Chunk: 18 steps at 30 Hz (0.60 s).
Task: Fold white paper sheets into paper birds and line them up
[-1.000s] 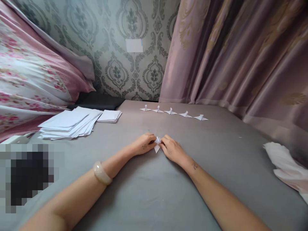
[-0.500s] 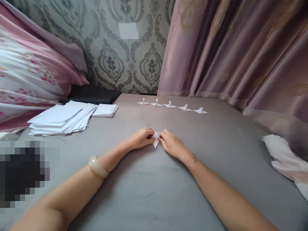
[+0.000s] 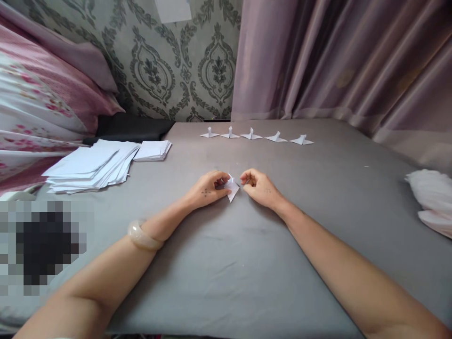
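A small white folded-paper crane is pinched between the thumb and fingers of my left hand, with one pointed flap aimed toward me. Just right of the paper is my right hand, its fingers loosely curled and the thumb a little apart from them. A narrow gap separates its fingertips from the crane, and nothing shows in them. Farther back, several finished-looking white paper cranes stand in a row with wings spread.
A stack of large white paper sheets lies at the left, beside a smaller stack of paper. Behind them is a dark folded cloth. White fabric lies at the right edge. Curtains and a patterned wall border the grey-covered surface.
My right hand has let go of the paper crane and moved slightly right. My left hand keeps hold of it, and the flap looks wider. The view has tilted down.
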Available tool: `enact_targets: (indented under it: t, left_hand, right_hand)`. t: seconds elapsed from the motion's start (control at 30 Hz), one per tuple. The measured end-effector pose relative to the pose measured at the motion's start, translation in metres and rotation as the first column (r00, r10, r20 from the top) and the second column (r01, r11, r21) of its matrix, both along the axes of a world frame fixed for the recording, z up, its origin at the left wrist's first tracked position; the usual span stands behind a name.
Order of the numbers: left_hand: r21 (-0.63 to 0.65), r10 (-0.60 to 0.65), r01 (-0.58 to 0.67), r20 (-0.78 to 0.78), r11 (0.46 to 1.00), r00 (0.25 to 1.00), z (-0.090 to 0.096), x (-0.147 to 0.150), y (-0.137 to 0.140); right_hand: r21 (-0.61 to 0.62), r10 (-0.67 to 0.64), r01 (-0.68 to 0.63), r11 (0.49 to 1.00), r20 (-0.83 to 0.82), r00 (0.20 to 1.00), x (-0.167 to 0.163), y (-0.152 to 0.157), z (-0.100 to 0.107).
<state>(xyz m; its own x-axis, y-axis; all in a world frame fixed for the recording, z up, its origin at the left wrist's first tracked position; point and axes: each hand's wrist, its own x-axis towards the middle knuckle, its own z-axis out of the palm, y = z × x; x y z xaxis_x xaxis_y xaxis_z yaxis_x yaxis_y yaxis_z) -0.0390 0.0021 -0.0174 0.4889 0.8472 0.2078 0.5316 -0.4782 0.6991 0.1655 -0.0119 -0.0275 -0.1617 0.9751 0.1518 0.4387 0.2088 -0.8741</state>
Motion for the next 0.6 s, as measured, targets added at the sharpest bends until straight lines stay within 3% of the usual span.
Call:
enact_targets:
  t: [0.17,0.33,0.43,0.6]
  left_hand:
    - [-0.04,0.029,-0.028,0.038,0.999,0.999,0.0033,0.0008,-0.0018]
    - [-0.042,0.028,-0.025,0.072,0.999,0.997,0.0068,0.0014,-0.0026]
    - [-0.048,0.031,-0.028,0.066,0.998,0.997,0.007,0.0019,-0.0034]
    - [-0.009,0.018,-0.018,0.001,1.0,1.0,0.0024,0.0014,-0.003]
  right_hand:
    - [-0.081,-0.056,0.039,0.996,-0.224,0.973,0.0,0.0041,-0.0003]
    - [-0.105,-0.059,0.033,0.994,-0.259,0.964,-0.0005,0.004,-0.0006]
    - [-0.078,-0.025,0.012,0.997,-0.174,0.984,0.0001,0.0026,-0.0016]
    - [0.063,0.045,-0.054,0.997,0.139,0.989,-0.0013,-0.0047,0.0013]
